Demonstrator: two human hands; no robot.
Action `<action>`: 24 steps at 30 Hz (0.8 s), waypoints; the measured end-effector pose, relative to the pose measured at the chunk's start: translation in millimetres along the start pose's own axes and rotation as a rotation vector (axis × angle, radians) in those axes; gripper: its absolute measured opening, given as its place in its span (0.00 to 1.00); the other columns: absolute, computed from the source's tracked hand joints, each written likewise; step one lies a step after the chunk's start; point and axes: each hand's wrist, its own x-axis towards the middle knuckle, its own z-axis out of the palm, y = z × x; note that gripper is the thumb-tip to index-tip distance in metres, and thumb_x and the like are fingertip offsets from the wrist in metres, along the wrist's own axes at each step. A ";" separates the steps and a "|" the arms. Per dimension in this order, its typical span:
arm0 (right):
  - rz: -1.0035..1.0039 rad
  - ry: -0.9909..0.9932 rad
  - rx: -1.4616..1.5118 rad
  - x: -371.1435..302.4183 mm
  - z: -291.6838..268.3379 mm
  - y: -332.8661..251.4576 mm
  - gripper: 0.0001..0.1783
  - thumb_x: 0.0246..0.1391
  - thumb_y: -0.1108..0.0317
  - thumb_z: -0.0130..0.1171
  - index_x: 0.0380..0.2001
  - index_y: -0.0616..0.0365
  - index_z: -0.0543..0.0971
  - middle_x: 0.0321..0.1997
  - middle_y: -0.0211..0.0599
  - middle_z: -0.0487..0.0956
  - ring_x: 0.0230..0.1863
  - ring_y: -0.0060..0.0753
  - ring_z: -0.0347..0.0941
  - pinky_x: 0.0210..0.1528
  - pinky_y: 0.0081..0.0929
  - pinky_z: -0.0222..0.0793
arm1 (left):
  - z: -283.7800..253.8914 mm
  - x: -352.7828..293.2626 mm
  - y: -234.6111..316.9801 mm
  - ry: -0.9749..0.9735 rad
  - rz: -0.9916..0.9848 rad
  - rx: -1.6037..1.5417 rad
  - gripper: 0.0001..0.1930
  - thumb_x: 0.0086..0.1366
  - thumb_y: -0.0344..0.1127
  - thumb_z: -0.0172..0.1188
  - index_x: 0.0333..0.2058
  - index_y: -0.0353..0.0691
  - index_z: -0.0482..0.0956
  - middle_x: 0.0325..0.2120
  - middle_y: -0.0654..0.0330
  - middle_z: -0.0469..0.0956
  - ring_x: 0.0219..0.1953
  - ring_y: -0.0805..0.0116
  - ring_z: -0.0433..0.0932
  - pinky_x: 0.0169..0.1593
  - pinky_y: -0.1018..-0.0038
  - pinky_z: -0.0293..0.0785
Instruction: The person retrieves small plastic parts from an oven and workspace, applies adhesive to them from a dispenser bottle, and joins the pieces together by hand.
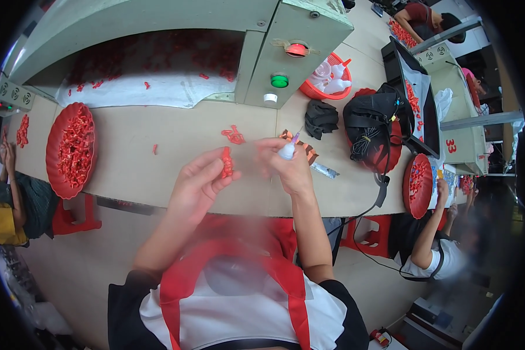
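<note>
Between the thumb and fingers of my left hand (193, 179) is a small red plastic figure (226, 164), held upright over the table. My right hand (293, 174) grips a small white squeeze bottle (286, 151) with a thin purple tip, which points up and away. The bottle and the figure are apart. Just beyond my hands lies a little cluster of red pieces (233, 135). One more small red piece (155, 149) rests by itself farther left.
A red scalloped tray (51, 153) heaped with red pieces stands left. Ahead is a pale green machine (256, 70) with buttons and a white belt (140, 98). Rightward are a black bag (364, 119), dark cloth (321, 118) and red basket (304, 90). Co-workers sit on both sides.
</note>
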 end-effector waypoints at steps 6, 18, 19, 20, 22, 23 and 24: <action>-0.142 -0.087 0.238 -21.8 16.5 -19.6 0.06 0.42 0.80 0.57 0.28 0.65 0.75 0.30 0.41 0.76 0.26 0.25 0.71 0.25 0.19 0.68 | 4.9 -3.1 2.2 -0.029 -0.008 0.019 0.14 0.62 0.29 0.50 0.46 0.30 0.69 0.35 0.56 0.75 0.38 0.66 0.77 0.46 0.74 0.74; -0.893 0.156 -0.608 -44.3 50.1 -40.0 0.13 0.32 0.85 0.58 0.27 0.61 0.77 0.29 0.37 0.74 0.24 0.30 0.73 0.23 0.22 0.68 | 11.1 -8.6 1.6 -0.028 0.265 0.266 0.12 0.61 0.26 0.51 0.44 0.31 0.70 0.35 0.55 0.75 0.38 0.70 0.74 0.44 0.74 0.71; -0.893 0.157 -0.609 -44.5 49.9 -39.7 0.13 0.32 0.85 0.58 0.27 0.61 0.77 0.29 0.37 0.74 0.24 0.30 0.73 0.23 0.22 0.68 | 10.9 -8.5 1.3 -0.025 0.291 0.292 0.12 0.61 0.26 0.51 0.44 0.31 0.71 0.35 0.55 0.75 0.37 0.70 0.74 0.43 0.74 0.71; -0.915 0.144 -0.653 -44.7 49.6 -39.5 0.14 0.30 0.85 0.58 0.27 0.61 0.76 0.29 0.36 0.74 0.24 0.30 0.73 0.23 0.23 0.68 | 10.8 -8.4 1.0 -0.023 0.317 0.318 0.12 0.61 0.26 0.51 0.43 0.31 0.71 0.34 0.55 0.76 0.36 0.70 0.75 0.43 0.74 0.71; -0.935 0.133 -0.698 -44.2 49.0 -39.2 0.15 0.29 0.84 0.58 0.27 0.60 0.76 0.29 0.35 0.74 0.24 0.31 0.73 0.22 0.23 0.68 | 10.9 -8.0 0.1 -0.018 0.351 0.348 0.11 0.61 0.25 0.51 0.43 0.30 0.71 0.35 0.55 0.75 0.36 0.70 0.75 0.43 0.74 0.71; -0.982 0.145 -0.740 -43.4 48.6 -38.9 0.15 0.28 0.83 0.58 0.26 0.60 0.76 0.29 0.35 0.74 0.24 0.31 0.73 0.22 0.23 0.68 | 11.4 -8.1 -0.4 -0.012 0.386 0.379 0.11 0.60 0.24 0.51 0.43 0.30 0.71 0.35 0.55 0.75 0.36 0.70 0.75 0.43 0.74 0.72; -1.028 0.156 -0.783 -43.0 48.3 -38.9 0.15 0.27 0.82 0.58 0.26 0.60 0.76 0.28 0.34 0.75 0.24 0.31 0.72 0.21 0.23 0.68 | 12.6 -8.4 -0.8 -0.013 0.385 0.379 0.11 0.60 0.24 0.51 0.43 0.30 0.71 0.35 0.55 0.75 0.36 0.70 0.75 0.43 0.74 0.72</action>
